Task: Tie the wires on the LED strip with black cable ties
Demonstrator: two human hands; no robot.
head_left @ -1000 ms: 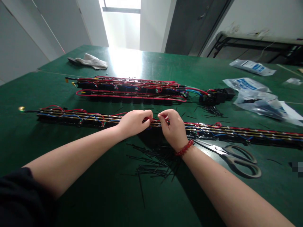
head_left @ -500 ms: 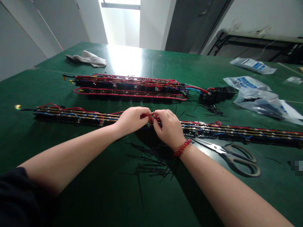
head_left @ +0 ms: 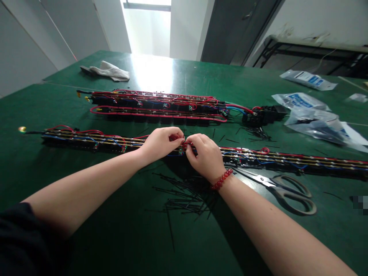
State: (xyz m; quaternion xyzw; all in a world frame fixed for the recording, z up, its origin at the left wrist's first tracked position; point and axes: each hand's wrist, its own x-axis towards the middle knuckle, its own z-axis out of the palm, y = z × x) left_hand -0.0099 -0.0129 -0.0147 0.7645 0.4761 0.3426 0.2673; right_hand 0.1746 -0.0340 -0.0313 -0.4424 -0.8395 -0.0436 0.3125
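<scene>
A long black wired strip [head_left: 135,142] with brass-coloured bars and red and blue wires lies across the green table. Over its middle, my left hand [head_left: 162,143] is closed in a pinch at a thin black cable tie beside the red wire. Facing it, my right hand [head_left: 205,155], with a red bead bracelet at the wrist, pinches at the same spot, thumb against forefinger. The fingers cover most of the tie. Just below, a pile of loose black cable ties [head_left: 186,201] is spread on the table. Scissors [head_left: 268,182] lie right of my right wrist.
Behind the strip sits a second wired assembly [head_left: 158,105] with a black connector [head_left: 267,114] at its right end. Clear plastic bags [head_left: 313,115] lie at the right, and a white cloth glove [head_left: 110,71] at the back left. Short black offcuts [head_left: 260,133] are scattered nearby.
My left fingertips have shifted slightly, the forefinger arching higher over the thumb. The right hand stays almost in place, and the strip has not moved.
</scene>
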